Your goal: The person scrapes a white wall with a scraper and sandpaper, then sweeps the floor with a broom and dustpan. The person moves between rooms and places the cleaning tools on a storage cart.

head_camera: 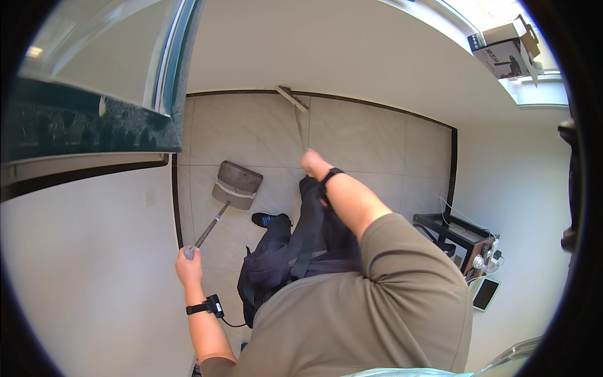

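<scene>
My left hand (189, 268) grips the upper end of the long handle of a grey dustpan (239, 186). The dustpan rests on the tiled floor (362, 141), left of my feet, with a pale comb-like strip of teeth across it. In my right hand (314, 162) is the handle of a broom (293, 99), held out ahead of me. The broom's head lies at an angle against the dark baseboard of the far wall. Part of the broom's handle is hidden by my right hand and forearm.
At upper left a dark green framed window or door panel (141, 127) juts in. A black-framed stand (471, 240) with cables and a tablet (486, 294) beside it are on the right. An opened cardboard box (506, 54) sits on the windowsill. A black shoe (264, 219) shows near the dustpan.
</scene>
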Demonstrator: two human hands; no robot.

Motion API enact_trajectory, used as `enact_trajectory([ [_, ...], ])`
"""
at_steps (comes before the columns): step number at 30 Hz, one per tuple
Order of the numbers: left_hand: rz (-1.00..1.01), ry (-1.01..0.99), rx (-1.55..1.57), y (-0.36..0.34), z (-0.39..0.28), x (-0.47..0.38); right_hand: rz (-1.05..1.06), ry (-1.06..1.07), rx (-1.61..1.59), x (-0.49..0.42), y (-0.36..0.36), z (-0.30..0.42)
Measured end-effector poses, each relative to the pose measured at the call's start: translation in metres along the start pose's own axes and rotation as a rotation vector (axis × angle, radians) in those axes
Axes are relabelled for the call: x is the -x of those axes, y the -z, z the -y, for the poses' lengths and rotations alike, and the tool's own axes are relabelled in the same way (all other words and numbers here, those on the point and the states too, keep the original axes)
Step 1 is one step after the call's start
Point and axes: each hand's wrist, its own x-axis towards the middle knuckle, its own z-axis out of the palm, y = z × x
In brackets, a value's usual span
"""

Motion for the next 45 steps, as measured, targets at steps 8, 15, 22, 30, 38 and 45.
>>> enact_trajectory([
  [8,0.005,-0.009,-0.053,-0.008,0.007,-0.007,0.0,-0.392,-0.817,-0.058,0.052,0.064],
  [15,-0.043,0.026,-0.01,-0.001,0.01,-0.015,-0.248,-0.333,-0.708,-0.021,0.076,0.042],
  [22,-0.005,0.022,-0.07,-0.004,0.01,-0.027,-0.284,-0.448,-0.8,-0.048,0.128,0.004],
  [30,-0.005,0.068,-0.089,-0.013,-0.009,-0.029,-0.49,-0.541,-0.88,-0.03,0.002,0.001],
  [38,0.0,0.08,-0.094,0.0,-0.021,-0.031,-0.331,-0.713,-0.953,0.108,-0.077,-0.013],
  [45,-0.002,0.024,-0.128,-0.007,-0.011,-0.039,-0.508,-0.512,-0.886,0.065,-0.014,-0.026],
])
